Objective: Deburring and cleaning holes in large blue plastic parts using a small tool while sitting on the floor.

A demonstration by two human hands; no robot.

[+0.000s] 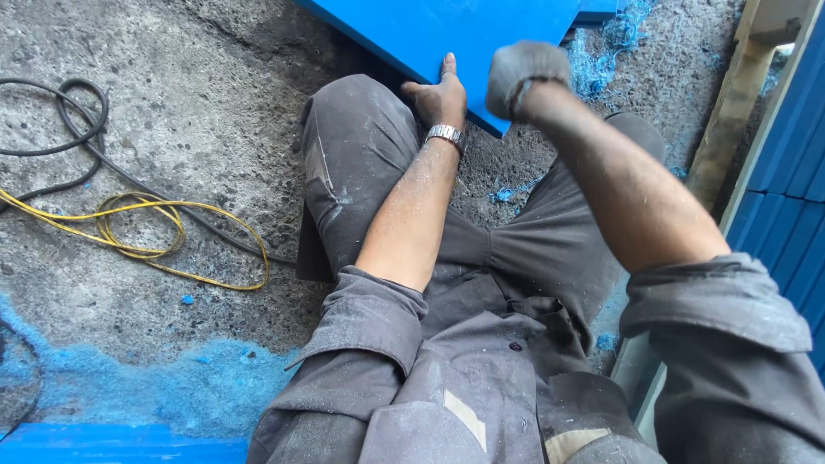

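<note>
I sit on a rough concrete floor with my legs spread, in grey dusty work clothes. A blue board (447,30) lies flat ahead of me at the top of the head view. My left hand (440,96), with a metal wristwatch, rests on the board's near edge, fingers flat against it. My right hand (522,76) wears a grey glove and is closed into a fist just above the board's near corner. I cannot see anything gripped in the fist.
Black cable (69,129) and yellow cable (142,232) coil on the floor at left. Blue dust (172,387) and shavings (619,43) lie around. Another blue board (112,447) sits at bottom left. Blue panels (795,172) and a wooden post (735,103) stand right.
</note>
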